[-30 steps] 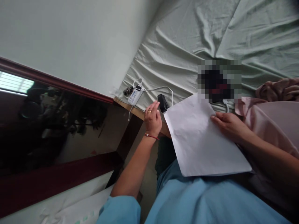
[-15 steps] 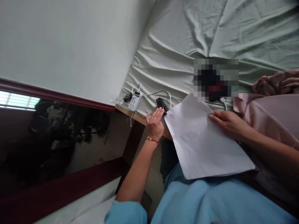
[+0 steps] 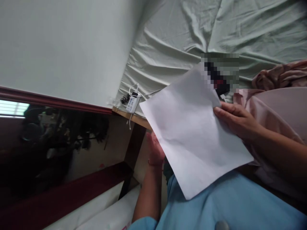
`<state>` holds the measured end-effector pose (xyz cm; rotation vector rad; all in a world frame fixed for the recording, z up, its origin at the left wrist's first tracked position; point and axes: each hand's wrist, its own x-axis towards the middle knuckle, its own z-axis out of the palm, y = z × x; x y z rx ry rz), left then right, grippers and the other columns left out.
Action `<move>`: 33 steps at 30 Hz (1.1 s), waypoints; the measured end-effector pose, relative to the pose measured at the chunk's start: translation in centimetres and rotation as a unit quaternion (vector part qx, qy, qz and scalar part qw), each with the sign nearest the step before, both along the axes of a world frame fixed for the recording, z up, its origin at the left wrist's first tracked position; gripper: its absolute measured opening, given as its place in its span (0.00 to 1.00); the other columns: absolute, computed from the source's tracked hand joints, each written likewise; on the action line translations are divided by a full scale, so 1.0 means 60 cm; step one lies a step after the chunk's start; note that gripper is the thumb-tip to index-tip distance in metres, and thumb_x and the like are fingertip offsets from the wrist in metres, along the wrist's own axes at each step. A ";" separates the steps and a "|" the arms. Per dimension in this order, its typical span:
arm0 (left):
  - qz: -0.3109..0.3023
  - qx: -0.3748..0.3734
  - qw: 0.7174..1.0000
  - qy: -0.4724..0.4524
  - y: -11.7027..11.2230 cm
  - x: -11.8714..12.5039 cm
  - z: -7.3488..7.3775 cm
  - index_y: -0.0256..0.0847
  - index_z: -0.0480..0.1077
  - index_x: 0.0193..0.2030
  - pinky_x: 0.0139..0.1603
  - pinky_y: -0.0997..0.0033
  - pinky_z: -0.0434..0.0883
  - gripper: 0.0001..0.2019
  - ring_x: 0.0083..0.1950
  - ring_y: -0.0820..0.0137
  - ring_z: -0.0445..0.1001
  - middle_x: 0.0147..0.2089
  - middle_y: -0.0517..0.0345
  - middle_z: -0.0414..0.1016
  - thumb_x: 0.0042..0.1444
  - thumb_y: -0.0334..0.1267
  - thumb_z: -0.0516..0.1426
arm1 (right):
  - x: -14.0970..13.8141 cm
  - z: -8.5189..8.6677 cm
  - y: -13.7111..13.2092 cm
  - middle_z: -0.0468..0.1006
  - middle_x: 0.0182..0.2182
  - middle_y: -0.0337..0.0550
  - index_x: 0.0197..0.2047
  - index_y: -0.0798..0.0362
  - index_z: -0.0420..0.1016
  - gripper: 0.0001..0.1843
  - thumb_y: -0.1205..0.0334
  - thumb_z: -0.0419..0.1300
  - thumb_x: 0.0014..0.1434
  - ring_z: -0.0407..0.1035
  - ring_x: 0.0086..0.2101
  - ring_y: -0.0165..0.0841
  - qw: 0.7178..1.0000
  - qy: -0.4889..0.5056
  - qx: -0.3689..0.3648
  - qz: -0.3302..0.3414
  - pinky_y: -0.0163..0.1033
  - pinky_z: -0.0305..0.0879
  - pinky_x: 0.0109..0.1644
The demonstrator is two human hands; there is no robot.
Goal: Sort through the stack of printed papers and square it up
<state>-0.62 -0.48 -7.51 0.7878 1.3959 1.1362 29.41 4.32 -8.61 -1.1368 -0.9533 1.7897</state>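
A large white sheet of paper (image 3: 189,127) lies slanted in front of my blue clothing, over the edge of the bed. My right hand (image 3: 236,118) pinches its right edge, thumb on top and the other fingers partly behind it. My left hand (image 3: 157,150) is turned palm up at the paper's lower left edge, thumb stretched out; the paper hides most of its fingers. I cannot tell whether that hand touches the paper.
A white adapter (image 3: 132,103) with a white cable sits at the bed's wooden edge (image 3: 134,117). Beyond the paper lies a partly blurred dark object (image 3: 222,87) on the green sheet (image 3: 168,44). Pink cloth (image 3: 283,108) is at right, a dark glossy panel (image 3: 48,153) at left.
The paper has shifted left and now covers the small black object on the bed. My left hand has drawn back from beside that object, turned over and gone partly under the paper.
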 end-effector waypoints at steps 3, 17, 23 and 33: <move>0.017 -0.036 0.994 -0.101 -0.013 0.023 0.005 0.43 0.79 0.55 0.63 0.50 0.76 0.43 0.66 0.46 0.75 0.59 0.42 0.80 0.52 0.80 0.58 | -0.003 -0.007 0.004 0.79 0.32 0.43 0.43 0.47 0.77 0.18 0.41 0.62 0.63 0.70 0.28 0.34 0.998 -0.042 0.040 -0.003 0.37 0.63 0.28; 0.145 -0.070 0.984 -0.079 0.003 0.063 -0.041 0.39 0.78 0.55 0.66 0.50 0.76 0.35 0.62 0.50 0.79 0.58 0.45 0.81 0.42 0.52 0.77 | -0.007 -0.020 0.013 0.70 0.28 0.40 0.35 0.48 0.71 0.20 0.39 0.56 0.66 0.63 0.29 0.35 0.957 -0.236 0.169 -0.026 0.41 0.60 0.35; 0.161 -0.030 0.983 -0.079 0.000 0.056 -0.046 0.41 0.77 0.56 0.71 0.50 0.72 0.34 0.70 0.49 0.73 0.65 0.45 0.77 0.46 0.56 0.75 | -0.008 -0.028 0.013 0.69 0.26 0.39 0.36 0.49 0.73 0.19 0.41 0.59 0.65 0.61 0.28 0.33 0.950 -0.252 0.187 -0.007 0.40 0.57 0.34; 0.187 -0.041 0.981 -0.043 -0.012 0.059 -0.059 0.43 0.80 0.51 0.67 0.54 0.75 0.27 0.62 0.56 0.79 0.60 0.49 0.81 0.44 0.48 0.76 | -0.010 -0.027 0.014 0.75 0.30 0.43 0.39 0.49 0.71 0.20 0.43 0.49 0.71 0.68 0.31 0.36 0.932 -0.264 0.245 0.031 0.41 0.63 0.39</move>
